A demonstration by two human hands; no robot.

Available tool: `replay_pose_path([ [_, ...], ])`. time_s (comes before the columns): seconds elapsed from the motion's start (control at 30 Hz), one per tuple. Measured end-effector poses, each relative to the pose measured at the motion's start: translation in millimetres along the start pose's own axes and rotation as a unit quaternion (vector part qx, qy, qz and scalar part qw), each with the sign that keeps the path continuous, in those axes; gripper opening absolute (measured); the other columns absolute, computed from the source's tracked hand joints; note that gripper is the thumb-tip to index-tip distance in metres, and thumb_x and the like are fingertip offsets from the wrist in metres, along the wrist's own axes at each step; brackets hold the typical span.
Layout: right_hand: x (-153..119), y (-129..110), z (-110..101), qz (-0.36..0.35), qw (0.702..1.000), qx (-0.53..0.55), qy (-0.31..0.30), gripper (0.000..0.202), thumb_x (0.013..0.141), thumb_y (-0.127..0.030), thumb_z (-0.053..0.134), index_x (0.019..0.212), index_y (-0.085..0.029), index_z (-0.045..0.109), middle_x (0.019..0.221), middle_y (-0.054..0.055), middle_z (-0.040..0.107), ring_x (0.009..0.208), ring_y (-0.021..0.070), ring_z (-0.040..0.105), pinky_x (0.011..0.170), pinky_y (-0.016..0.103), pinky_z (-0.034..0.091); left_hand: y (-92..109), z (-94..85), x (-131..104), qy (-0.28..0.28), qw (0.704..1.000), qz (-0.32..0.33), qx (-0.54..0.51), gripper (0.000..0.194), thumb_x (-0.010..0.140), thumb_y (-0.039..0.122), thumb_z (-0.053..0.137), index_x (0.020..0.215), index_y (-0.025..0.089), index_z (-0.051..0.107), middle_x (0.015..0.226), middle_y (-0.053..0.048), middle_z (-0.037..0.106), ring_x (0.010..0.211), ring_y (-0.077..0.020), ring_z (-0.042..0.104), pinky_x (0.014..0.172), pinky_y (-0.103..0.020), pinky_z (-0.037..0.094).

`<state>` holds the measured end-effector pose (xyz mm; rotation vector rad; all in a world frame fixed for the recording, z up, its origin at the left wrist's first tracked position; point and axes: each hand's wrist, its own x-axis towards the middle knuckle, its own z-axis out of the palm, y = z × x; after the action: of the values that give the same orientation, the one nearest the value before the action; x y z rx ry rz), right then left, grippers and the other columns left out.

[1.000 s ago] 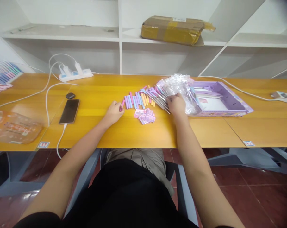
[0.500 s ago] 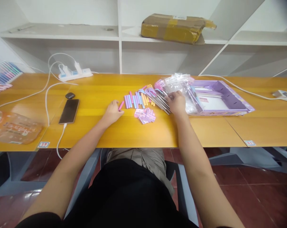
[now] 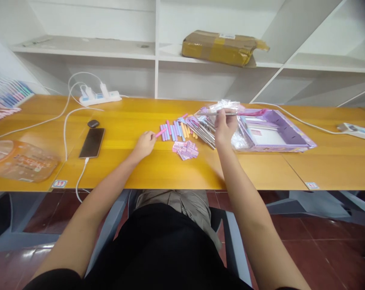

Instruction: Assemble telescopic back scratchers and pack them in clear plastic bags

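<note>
My left hand (image 3: 145,144) is closed on a pink stick (image 3: 161,132), whose free end points at a row of purple, blue, pink and yellow sticks (image 3: 173,131). My right hand (image 3: 225,125) grips a metal rod (image 3: 211,114) with a pink head (image 3: 256,113), held level above the table. Below and left of that hand lie several metal rods (image 3: 205,135) with coloured heads. Small pink and purple printed cards (image 3: 186,150) form a pile in front of the sticks. Clear plastic bags (image 3: 242,139) lie against a purple tray (image 3: 291,147).
On the left are a phone (image 3: 92,143) with a cable, a small black object (image 3: 93,123), an orange clear bag (image 3: 31,161) and a power strip (image 3: 100,98). Another strip (image 3: 359,131) lies far right. A taped box (image 3: 218,48) rests on the shelf behind.
My right hand has lifted a metal rod with a pink head off the pile. The pink stick in my left hand now shows more of its length. The view has shifted slightly.
</note>
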<state>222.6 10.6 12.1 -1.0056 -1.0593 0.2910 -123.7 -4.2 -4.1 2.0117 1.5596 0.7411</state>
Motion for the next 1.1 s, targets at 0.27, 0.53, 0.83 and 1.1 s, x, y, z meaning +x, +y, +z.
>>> replay_pose_path([
  [0.27, -45.2, -8.8, 49.6, 0.171, 0.965, 0.194, -0.03, 0.066, 0.094, -0.088, 0.072, 0.076, -0.027, 0.055, 0.055, -0.01, 0.037, 0.045, 0.01, 0.032, 0.043, 0.025, 0.035, 6.3, 6.5, -3.9, -0.031, 0.994, 0.067, -0.084, 0.016, 0.111, 0.022, 0.054, 0.109, 0.021, 0.069, 0.108, -0.006, 0.07, 0.101, -0.0225, 0.066, 0.101, -0.038, 0.053],
  [0.53, -47.2, 1.5, 39.1, 0.191, 0.96, 0.197, -0.056, 0.063, 0.095, -0.085, 0.075, 0.078, -0.027, 0.058, 0.056, -0.008, 0.043, 0.047, 0.0104, 0.038, 0.045, 0.026, 0.038, 8.2, 14.2, -6.7, -0.039, 0.989, 0.129, -0.063, 0.016, 0.112, 0.023, 0.055, 0.114, 0.021, 0.07, 0.121, -0.008, 0.07, 0.116, -0.025, 0.064, 0.111, -0.041, 0.05],
  [0.83, -49.0, 0.5, 37.4, 0.177, 0.965, 0.166, -0.098, 0.066, 0.096, -0.089, 0.068, 0.079, -0.026, 0.065, 0.054, -0.008, 0.04, 0.047, 0.0117, 0.039, 0.046, 0.028, 0.034, 11.0, 17.3, -10.9, -0.051, 0.986, 0.152, -0.052, 0.016, 0.112, 0.022, 0.055, 0.115, 0.021, 0.07, 0.118, -0.007, 0.068, 0.109, -0.0235, 0.063, 0.109, -0.04, 0.05],
  [1.1, -50.6, -0.9, 39.9, 0.179, 0.967, 0.164, -0.077, 0.064, 0.094, -0.088, 0.071, 0.077, -0.027, 0.06, 0.054, -0.009, 0.036, 0.047, 0.0121, 0.037, 0.049, 0.029, 0.039, 12.3, 15.5, -11.5, -0.058, 0.987, 0.137, -0.057, 0.017, 0.112, 0.023, 0.053, 0.117, 0.022, 0.069, 0.113, -0.006, 0.067, 0.105, -0.0231, 0.063, 0.105, -0.039, 0.052],
])
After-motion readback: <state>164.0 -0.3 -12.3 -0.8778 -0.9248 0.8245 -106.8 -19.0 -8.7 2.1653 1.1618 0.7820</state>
